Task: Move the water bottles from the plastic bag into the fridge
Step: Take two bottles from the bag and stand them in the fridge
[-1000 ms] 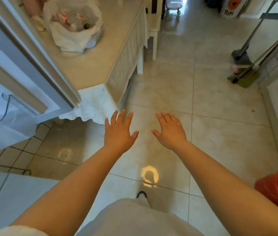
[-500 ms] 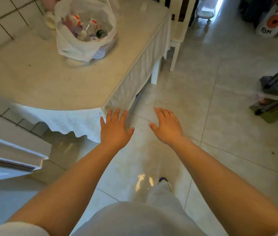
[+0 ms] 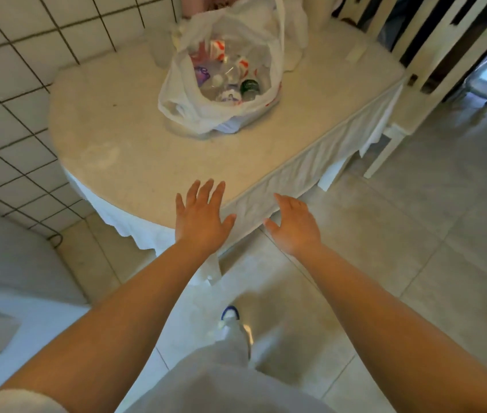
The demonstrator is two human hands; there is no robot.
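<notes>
Risks, judged from the present layout:

1. The plastic bag [image 3: 221,84] stands on the counter [image 3: 134,150] towards its far side, mouth slumped open. The bag is soft and has no stiff rim; lifting one bottle out by its neck could drag the film along and tip the rest over, or roll a bottle towards the counter edge. Steadying the bag with one hand while the other lifts would likely prevent this.
2. The water bottles [image 3: 230,81] lie jumbled inside, clear plastic on clear plastic, with one green cap [image 3: 249,85] showing. How many there are cannot be counted. A grab by feel may catch two at once or slip off a smooth wall.
3. The white cloth [image 3: 304,177] hangs over the near edge of the counter. A sleeve or forearm snagging it on the reach could pull the bag with it.
4. A white chair [image 3: 421,73] stands at the far right corner, close to the walking line; a foot could clip it.

Hands:

- Left hand [image 3: 202,217]: fingers straight and spread, palm down, holding nothing. It hovers over the near rim of the counter; contact cannot be confirmed.
- Right hand [image 3: 294,225]: fingers relaxed, slightly bent, holding nothing. It hangs beside the counter edge, over the floor [image 3: 415,234].

Both hands are well apart from the bag. The fridge itself cannot be identified with confidence here.
</notes>
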